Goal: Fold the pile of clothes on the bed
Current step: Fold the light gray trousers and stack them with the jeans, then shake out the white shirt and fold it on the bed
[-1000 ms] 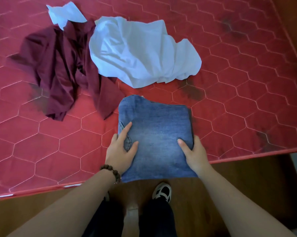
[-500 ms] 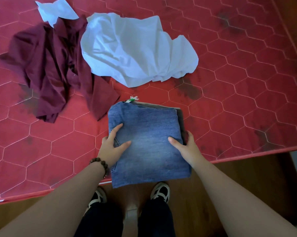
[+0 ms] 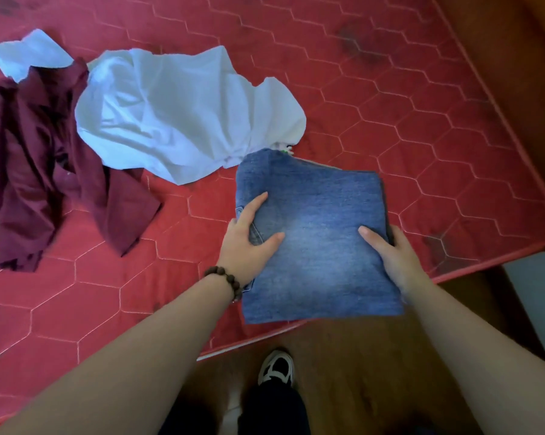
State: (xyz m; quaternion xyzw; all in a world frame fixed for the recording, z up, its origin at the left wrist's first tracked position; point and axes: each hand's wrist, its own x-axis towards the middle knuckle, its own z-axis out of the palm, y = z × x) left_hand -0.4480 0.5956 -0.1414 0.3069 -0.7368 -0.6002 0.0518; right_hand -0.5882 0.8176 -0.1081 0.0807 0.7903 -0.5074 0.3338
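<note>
A folded pair of blue jeans (image 3: 321, 221) sits at the near edge of the red quilted bed (image 3: 421, 120), its near end hanging past the edge. My left hand (image 3: 246, 243) grips the jeans' left side with thumb and forefinger on top. At the right side, my right hand (image 3: 393, 259) holds the bundle with the thumb on top and the fingers wrapped round the edge. A crumpled white garment (image 3: 177, 114) lies just beyond the jeans to the left. Further left is a rumpled maroon garment (image 3: 35, 171).
A small white cloth (image 3: 26, 56) lies at the far left behind the maroon garment. Wooden floor (image 3: 343, 356) and my shoe (image 3: 277, 368) show below the bed edge. The bed's right corner is near, with a grey surface (image 3: 535, 293) beside it.
Both hands have carried the folded jeans to the right along the bed's near edge, away from the maroon garment. The grip on both sides stays the same.
</note>
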